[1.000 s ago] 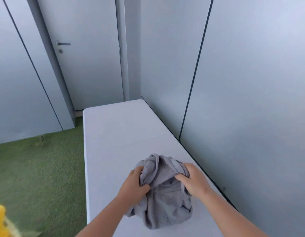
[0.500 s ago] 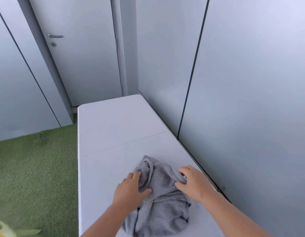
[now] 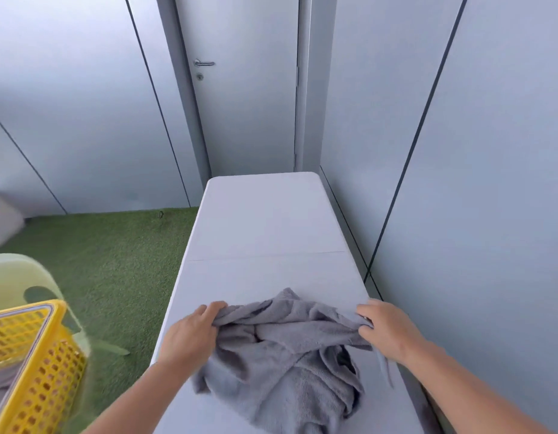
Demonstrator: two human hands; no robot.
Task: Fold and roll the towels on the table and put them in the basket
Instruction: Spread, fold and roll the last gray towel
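Observation:
A crumpled grey towel [image 3: 287, 355] lies on the near part of the white table [image 3: 265, 220]. My left hand [image 3: 190, 336] grips the towel's upper left edge, fingers curled round the cloth. My right hand [image 3: 387, 330] pinches its upper right edge. The cloth between the hands is stretched sideways, and the rest hangs in folds toward me. A yellow lattice basket [image 3: 30, 364] stands at the lower left, off the table, with some grey and pink cloth inside.
A pale green plastic chair [image 3: 30, 277] carries the basket on the green carpet [image 3: 108, 255]. Grey wall panels run close along the table's right side. A closed grey door [image 3: 246, 89] stands behind the table's far end.
My hands have moved apart, spreading the bunched towel sideways. The view has swung left, bringing the basket and chair into sight.

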